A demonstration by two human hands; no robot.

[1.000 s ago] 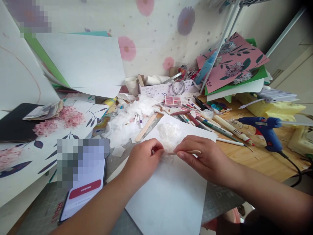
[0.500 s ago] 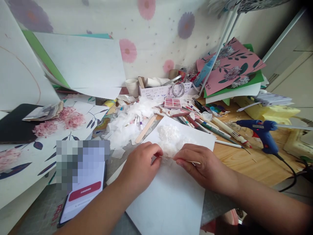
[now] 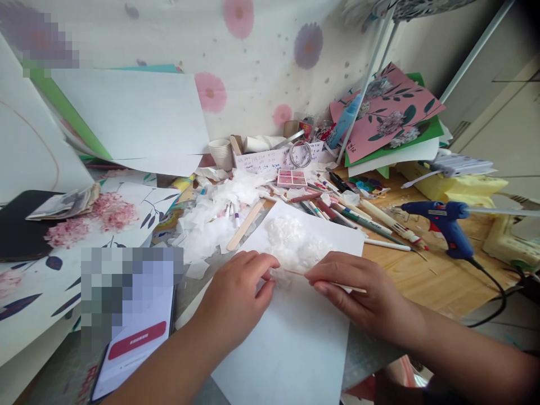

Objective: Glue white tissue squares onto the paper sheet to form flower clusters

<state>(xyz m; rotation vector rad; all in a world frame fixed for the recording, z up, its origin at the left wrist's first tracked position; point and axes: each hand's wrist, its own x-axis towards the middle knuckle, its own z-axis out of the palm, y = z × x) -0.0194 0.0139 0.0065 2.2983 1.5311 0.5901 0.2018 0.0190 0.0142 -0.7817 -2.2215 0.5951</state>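
A white paper sheet point(image 3: 291, 337) lies in front of me, with fluffy white tissue-paper flower clusters point(image 3: 289, 236) on its upper part. My right hand point(image 3: 354, 284) pinches a thin wooden stick point(image 3: 352, 288), its reddish front part pointing left along the lower edge of the clusters. Opposite it, my left hand point(image 3: 244, 292) is curled at the left of the clusters. Its thumb and index finger close on a thin, translucent piece of white tissue paper point(image 3: 284, 277), beside the stick's tip. Part of that piece is hidden by the fingers.
Torn tissue paper point(image 3: 202, 225) and a wide craft stick point(image 3: 245, 226) lie behind my left hand. Pens and brushes point(image 3: 371, 219) spread at the back right, near a blue glue gun point(image 3: 447, 222). A phone point(image 3: 135, 332) rests at the left.
My right hand has drawn the stick a little to the right, widening the gap between the hands and showing more of its reddish part. The whole view has shifted slightly.
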